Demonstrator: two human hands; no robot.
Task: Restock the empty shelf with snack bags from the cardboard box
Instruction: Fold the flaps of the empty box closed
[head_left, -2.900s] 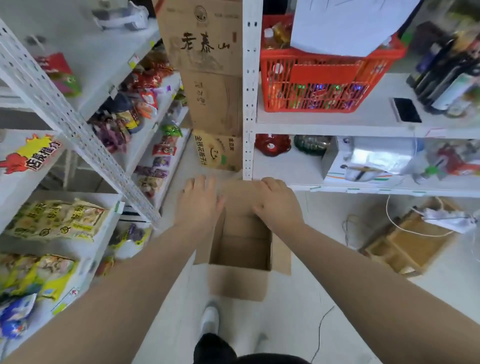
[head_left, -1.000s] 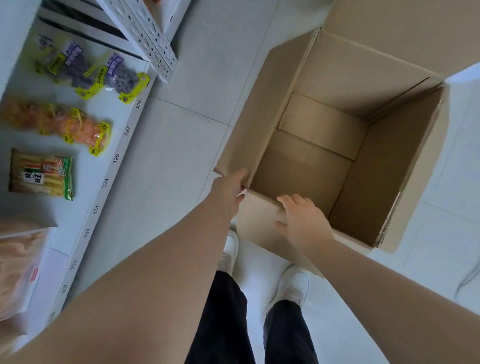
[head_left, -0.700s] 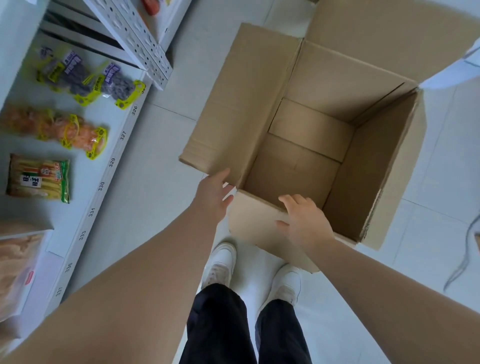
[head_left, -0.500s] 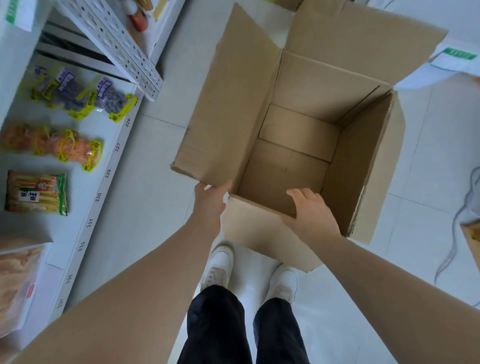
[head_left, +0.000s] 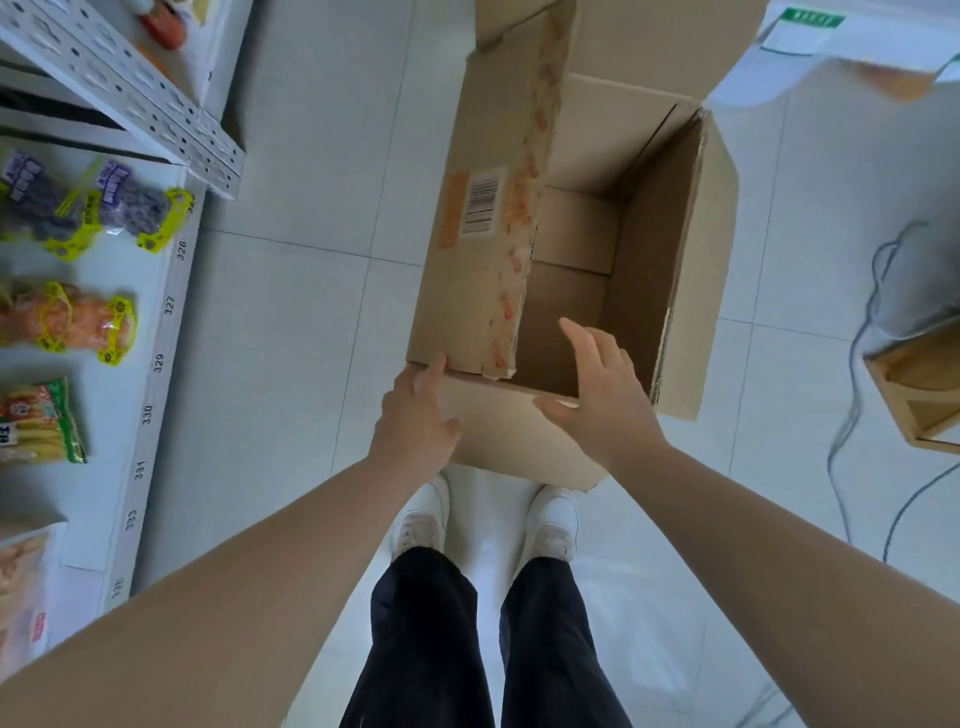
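The cardboard box stands open on the tiled floor, just beyond the person's white shoes, and its bare cardboard bottom shows. Its left flap stands nearly upright, with a barcode label facing left. The left hand rests at the box's near-left corner. Its fingers are fairly straight against the near end of that flap and grip nothing. The right hand is wide, its fingers spread over the near rim and its thumb on the rim's edge.

On the low white shelf to the left lie snack bags: a purple bag farthest, an orange bag in the middle, and a yellow-green bag nearest. A wooden crate and a loose cable lie on the floor to the right.
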